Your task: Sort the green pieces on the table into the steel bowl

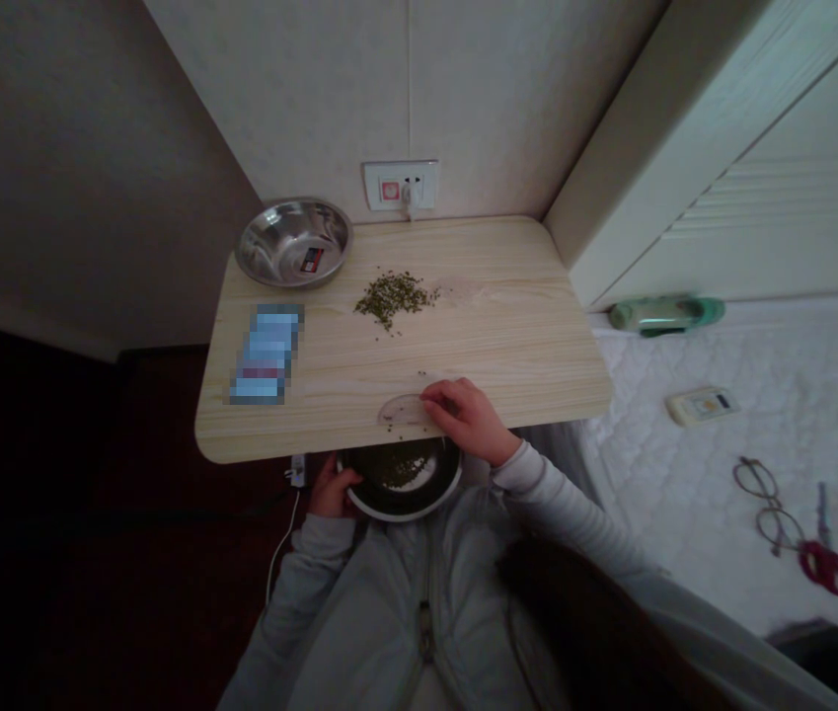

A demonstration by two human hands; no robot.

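Note:
My left hand (331, 488) grips the rim of a steel bowl (402, 482) held just below the near edge of the wooden table (522, 336); small green beans lie inside the bowl. My right hand (467, 418) rests at the table's near edge with fingers curled down on a thin clear piece (402, 409), a few green beans beside it. A pile of green beans (392, 296) lies farther back on the table, apart from both hands.
An empty steel bowl (293, 241) stands at the table's back left, a blurred flat packet (266, 353) in front of it. A wall socket (400, 185) is behind. On the white bed to the right lie a green object (666, 313), a remote (702, 405), glasses (765, 504) and red scissors (825, 565).

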